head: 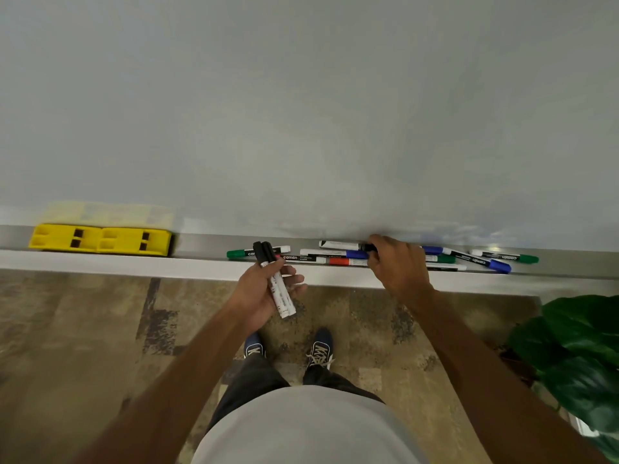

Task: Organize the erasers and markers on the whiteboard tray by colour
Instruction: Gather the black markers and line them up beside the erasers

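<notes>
The left hand (264, 289) is closed around two black-capped markers (274, 283), holding them just near of the whiteboard tray (201, 244). The right hand (398, 266) reaches into the tray, fingertips pinching the black cap of a white marker (338, 244) against the far wall. Green, blue and red markers lie scattered around it; two yellow erasers (100, 239) sit touching, far left.

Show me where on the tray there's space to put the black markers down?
The best bare patch of the tray lies between the yellow erasers and the green marker. It is crowded from that green marker rightward, where markers overlap under the right hand. The left hand holds the black markers.
</notes>
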Motion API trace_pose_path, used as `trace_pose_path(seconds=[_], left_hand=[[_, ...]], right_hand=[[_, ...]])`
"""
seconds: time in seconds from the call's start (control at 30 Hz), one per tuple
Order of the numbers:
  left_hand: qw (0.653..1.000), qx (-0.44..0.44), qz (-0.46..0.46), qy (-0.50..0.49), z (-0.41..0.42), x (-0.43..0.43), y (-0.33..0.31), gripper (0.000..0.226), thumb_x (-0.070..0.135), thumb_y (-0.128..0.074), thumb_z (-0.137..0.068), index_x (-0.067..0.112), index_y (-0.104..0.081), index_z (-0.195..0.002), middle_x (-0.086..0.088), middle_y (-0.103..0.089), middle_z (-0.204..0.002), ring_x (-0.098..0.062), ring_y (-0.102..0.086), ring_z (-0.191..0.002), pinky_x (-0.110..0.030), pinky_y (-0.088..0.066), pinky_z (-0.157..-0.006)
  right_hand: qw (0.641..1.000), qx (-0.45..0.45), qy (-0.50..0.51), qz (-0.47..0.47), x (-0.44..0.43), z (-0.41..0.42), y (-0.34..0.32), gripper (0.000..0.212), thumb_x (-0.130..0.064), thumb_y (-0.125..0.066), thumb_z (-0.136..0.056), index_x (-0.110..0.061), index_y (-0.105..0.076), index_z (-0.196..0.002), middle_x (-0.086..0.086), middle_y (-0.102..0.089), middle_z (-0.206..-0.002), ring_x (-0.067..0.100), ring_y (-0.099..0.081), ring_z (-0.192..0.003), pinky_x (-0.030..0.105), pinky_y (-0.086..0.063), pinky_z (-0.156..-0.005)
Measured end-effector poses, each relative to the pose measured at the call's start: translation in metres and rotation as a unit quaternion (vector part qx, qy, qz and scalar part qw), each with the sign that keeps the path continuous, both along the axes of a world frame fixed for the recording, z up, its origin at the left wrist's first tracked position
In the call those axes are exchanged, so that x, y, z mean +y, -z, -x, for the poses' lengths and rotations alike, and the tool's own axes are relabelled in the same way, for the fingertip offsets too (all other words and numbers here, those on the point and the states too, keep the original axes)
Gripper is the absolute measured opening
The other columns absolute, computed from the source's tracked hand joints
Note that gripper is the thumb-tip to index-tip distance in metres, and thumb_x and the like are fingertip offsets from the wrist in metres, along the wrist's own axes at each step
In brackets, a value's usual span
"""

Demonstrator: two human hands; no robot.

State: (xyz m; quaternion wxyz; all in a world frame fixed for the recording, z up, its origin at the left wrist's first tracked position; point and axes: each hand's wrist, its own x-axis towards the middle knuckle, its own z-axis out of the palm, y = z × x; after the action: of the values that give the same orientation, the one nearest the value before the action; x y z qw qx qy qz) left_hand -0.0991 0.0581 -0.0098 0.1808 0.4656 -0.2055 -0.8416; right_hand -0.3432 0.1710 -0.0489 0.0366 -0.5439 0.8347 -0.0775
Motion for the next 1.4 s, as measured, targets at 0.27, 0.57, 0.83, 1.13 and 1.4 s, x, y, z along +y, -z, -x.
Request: trace_pose_path(seconds=[0.27, 0.57, 0.83, 1.13, 1.4], left_hand=[[0.999, 0.019, 0.043, 0.008, -0.014, -0.020, 0.007, 0.038, 0.012, -0.042, -0.105, -0.012, -0.046, -0.134, -0.029, -0.063, -0.127, -0.041, -0.063, -0.119, -0.050, -0.047, -0.104], [0.974, -0.043, 0.127, 0.181, -0.043, -0.037, 0.007, 0.039, 0.024, -0.061, -0.094, 0.003, -0.058, -0.126, -0.009, -0.072, -0.122, -0.022, -0.068, -0.114, -0.038, -0.054, -0.096], [0.974, 0.057, 0.047, 0.212, -0.073, -0.037, 0.005, 0.044, 0.022, -0.071, -0.089, 0.007, -0.060, -0.128, -0.032, -0.064, -0.125, -0.046, -0.063, -0.116, -0.048, -0.057, -0.089], [0.999, 0.038, 0.016, 0.024, -0.114, -0.041, 0.017, 0.034, 0.013, -0.066, -0.090, -0.010, -0.062, -0.115, -0.033, -0.067, -0.111, -0.043, -0.069, -0.104, -0.045, -0.060, -0.080], [1.000, 0.023, 0.018, -0.005, -0.129, -0.043, 0.014, 0.032, 0.008, -0.056, -0.097, -0.013, -0.058, -0.121, -0.032, -0.065, -0.121, -0.040, -0.068, -0.110, -0.041, -0.060, -0.079]], right_hand=[[0.989, -0.002, -0.074, 0.129, 0.000, -0.016, -0.031, 0.022, -0.024, -0.072, -0.075, -0.014, -0.072, -0.095, 0.005, -0.056, -0.093, 0.021, -0.053, -0.086, 0.031, -0.040, -0.074], [0.898, -0.428, -0.088, 0.044, -0.035, -0.062, -0.068, 0.023, -0.008, -0.071, -0.082, -0.019, -0.073, -0.103, -0.005, -0.070, -0.092, 0.006, -0.065, -0.078, 0.017, -0.052, -0.067], [0.856, -0.510, -0.083, -0.012, -0.086, -0.121, -0.067, 0.035, -0.017, -0.067, -0.083, -0.029, -0.052, -0.113, -0.002, -0.071, -0.087, 0.019, -0.069, -0.076, 0.039, -0.058, -0.075], [0.985, -0.075, -0.149, -0.031, -0.123, -0.136, -0.022, 0.012, -0.015, -0.056, -0.093, -0.015, -0.066, -0.098, 0.003, -0.070, -0.087, 0.025, -0.066, -0.076, 0.036, -0.055, -0.067], [0.966, 0.021, -0.219, -0.134, -0.143, -0.138, -0.020, 0.009, -0.004, -0.065, -0.075, -0.013, -0.068, -0.078, 0.009, -0.067, -0.071, 0.031, -0.063, -0.065, 0.031, -0.039, -0.057]])
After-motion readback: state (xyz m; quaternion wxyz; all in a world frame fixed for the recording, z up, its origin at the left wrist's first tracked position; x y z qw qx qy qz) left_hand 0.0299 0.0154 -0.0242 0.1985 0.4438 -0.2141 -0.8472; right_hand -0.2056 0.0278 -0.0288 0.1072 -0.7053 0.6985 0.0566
